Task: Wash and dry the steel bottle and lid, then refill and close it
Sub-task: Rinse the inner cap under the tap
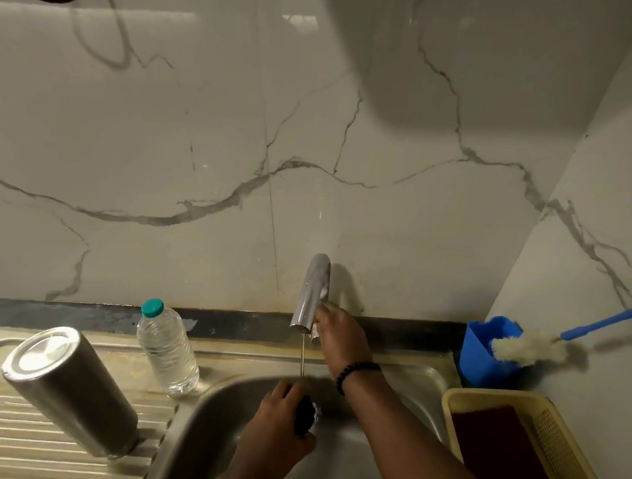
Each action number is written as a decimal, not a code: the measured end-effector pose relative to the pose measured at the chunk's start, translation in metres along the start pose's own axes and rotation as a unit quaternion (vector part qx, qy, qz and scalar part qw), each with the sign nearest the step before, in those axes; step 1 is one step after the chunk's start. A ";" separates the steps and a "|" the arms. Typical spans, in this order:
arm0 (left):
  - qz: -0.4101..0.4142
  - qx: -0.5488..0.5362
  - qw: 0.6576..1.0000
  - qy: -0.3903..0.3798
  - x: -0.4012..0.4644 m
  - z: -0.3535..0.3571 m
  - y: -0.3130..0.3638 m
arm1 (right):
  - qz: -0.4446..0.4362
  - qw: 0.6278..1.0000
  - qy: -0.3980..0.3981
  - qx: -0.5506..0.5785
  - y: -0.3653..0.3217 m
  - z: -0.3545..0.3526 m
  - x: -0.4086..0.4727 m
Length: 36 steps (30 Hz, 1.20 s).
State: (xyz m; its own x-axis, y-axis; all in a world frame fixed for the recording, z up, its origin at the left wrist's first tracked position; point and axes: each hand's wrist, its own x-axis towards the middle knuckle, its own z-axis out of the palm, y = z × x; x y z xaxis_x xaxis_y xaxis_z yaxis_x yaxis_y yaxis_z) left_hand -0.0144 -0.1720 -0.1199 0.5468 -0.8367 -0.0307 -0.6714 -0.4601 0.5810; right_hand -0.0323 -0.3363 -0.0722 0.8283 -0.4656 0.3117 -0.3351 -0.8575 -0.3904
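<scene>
head view: left hand gripping lid mid-sink, right hand grasping tap

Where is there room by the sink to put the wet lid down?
Free: the ridged drainboard in front of the upside-down steel bottle, toward the near left. Another bare strip lies left of the bottle. Crowded: between the steel bottle and the plastic water bottle. The yellow basket on the right already holds a dark red cloth.

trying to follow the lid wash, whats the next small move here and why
Probably turn the lid under the thin stream: the left hand grips it below the tap, and the right hand rests at the tap handle.
</scene>
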 end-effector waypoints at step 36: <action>-0.006 -0.403 0.899 0.172 -0.052 -0.061 0.011 | 0.211 0.866 -0.166 0.421 -0.069 -0.081 -0.092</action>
State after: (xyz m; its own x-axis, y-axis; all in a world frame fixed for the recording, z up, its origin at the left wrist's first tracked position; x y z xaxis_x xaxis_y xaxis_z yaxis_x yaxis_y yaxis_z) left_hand -0.0199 -0.1160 -0.0625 0.7674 -0.6276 0.1311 -0.1586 0.0122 0.9873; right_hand -0.1220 -0.2523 -0.0036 0.8421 -0.4901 -0.2253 -0.3092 -0.0963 -0.9461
